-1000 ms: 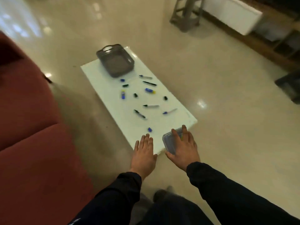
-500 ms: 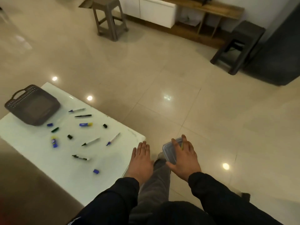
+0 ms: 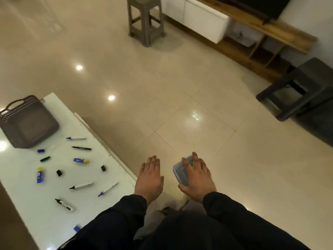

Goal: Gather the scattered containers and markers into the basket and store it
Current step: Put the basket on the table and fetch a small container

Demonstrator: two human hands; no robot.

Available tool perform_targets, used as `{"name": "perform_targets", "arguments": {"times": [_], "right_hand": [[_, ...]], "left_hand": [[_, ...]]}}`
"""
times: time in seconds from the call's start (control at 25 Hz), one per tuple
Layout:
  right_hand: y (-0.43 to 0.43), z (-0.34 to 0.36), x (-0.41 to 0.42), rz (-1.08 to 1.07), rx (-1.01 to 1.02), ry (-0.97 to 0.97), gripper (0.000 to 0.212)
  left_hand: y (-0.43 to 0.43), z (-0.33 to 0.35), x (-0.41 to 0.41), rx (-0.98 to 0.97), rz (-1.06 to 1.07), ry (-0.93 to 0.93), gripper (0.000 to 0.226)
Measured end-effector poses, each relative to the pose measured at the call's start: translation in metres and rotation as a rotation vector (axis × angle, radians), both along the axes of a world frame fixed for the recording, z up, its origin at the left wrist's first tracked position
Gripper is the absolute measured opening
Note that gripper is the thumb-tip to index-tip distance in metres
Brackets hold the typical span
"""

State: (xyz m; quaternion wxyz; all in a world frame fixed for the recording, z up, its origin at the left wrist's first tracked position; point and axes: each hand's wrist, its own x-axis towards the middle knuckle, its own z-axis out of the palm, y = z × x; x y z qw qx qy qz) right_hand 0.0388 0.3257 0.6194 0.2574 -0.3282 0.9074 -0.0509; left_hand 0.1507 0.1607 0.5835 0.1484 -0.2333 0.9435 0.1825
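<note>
Looking down through the head camera, we find our right hand [image 3: 197, 177] gripping a clear lidded container [image 3: 182, 173] from above, fingers spread over its lid, held out over the tiled floor [image 3: 180, 105]; our left hand [image 3: 149, 177] is released, flat and empty, fingers together, just beside the table's [image 3: 21, 204] corner; half a second ago both hands sat the same way, the container in the same grasp; what differs is the view, which has swung so the table now sits further toward eight o'clock and the grey stool [image 3: 146, 18] rises at twelve; the grey basket [image 3: 27, 121] rests on the table at nine o'clock, unmoved on it; markers [image 3: 81, 185], loose caps [image 3: 59, 172] and small blue tubes [image 3: 40, 175] lie scattered across the white top as before, none shifted; a dark stool [image 3: 297, 91] stands at three o'clock near the wooden shelf unit [image 3: 261, 35].
</note>
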Motion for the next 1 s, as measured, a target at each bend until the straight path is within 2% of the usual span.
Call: {"name": "perform_targets", "arguments": {"times": [0.28, 0.44, 0.68, 1.0], "right_hand": [[-0.106, -0.015, -0.173, 0.299, -0.008, 0.007, 0.098], [-0.190, -0.005, -0.231, 0.528, -0.056, 0.007, 0.095], [-0.350, -0.010, -0.248, 0.847, -0.076, -0.033, 0.098], [-0.576, -0.025, -0.206, 1.100, -0.013, 0.001, 0.098]], "left_hand": [[-0.072, -0.003, -0.109, -0.058, 0.332, 0.002, 0.068], [-0.110, 0.014, -0.144, -0.075, 0.543, -0.008, 0.069], [-0.204, 0.012, -0.148, -0.077, 0.892, -0.009, 0.069], [-0.375, -0.021, -0.112, -0.015, 1.218, 0.077, 0.069]]}}
